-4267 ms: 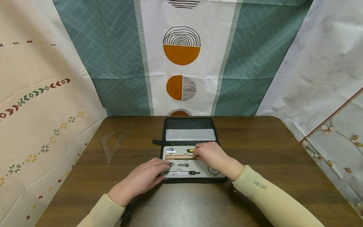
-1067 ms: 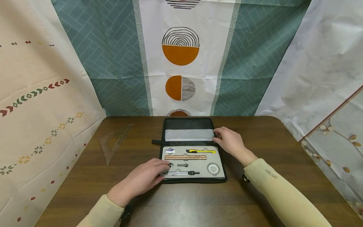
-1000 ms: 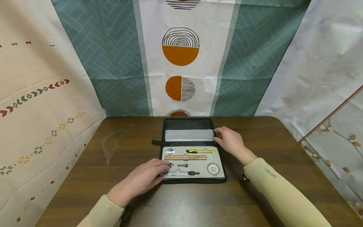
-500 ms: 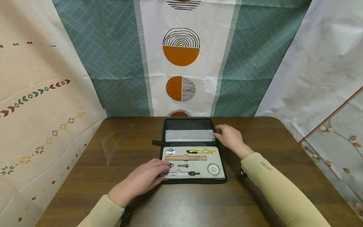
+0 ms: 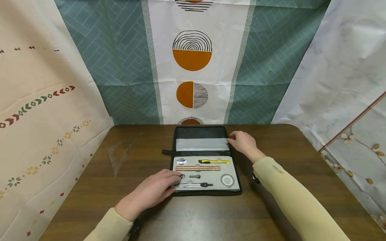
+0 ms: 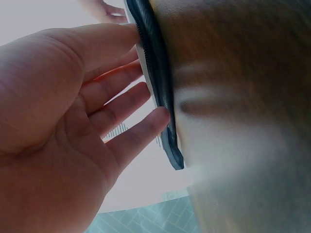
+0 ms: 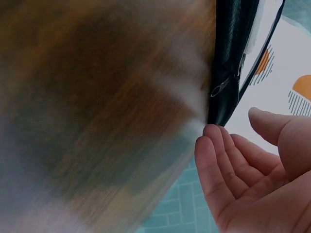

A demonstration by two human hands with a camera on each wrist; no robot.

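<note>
A black zip case [image 5: 208, 192] lies unfolded on the table, its lid [image 5: 200, 132] spread towards the back. Its pale tray holds an eraser [image 5: 181, 161], a yellow utility knife [image 5: 215, 162], wooden pencils [image 5: 197, 168], a small grey piece [image 5: 194, 176], a drawing compass [image 5: 206, 184] and a white ring-shaped roll [image 5: 227, 175]. My left hand [image 5: 155, 185] rests at the tray's left edge; its extended fingers [image 6: 138, 128] touch the black border in the left wrist view. My right hand [image 5: 245, 144] is at the lid's right edge, fingers [image 7: 209, 165] fairly straight, thumb apart.
A transparent set square [image 5: 113, 157] with a protractor cut-out lies on the left of the brown table [image 5: 271, 140]. A black strap [image 5: 167, 152] sticks out from the case's left side. Patterned cloths [image 5: 193, 60] hang behind and at both sides.
My right hand has gone from over the pencils and knife to the lid's right edge, uncovering the knife and roll. Over the last second it shifts only slightly. My left hand stays put.
</note>
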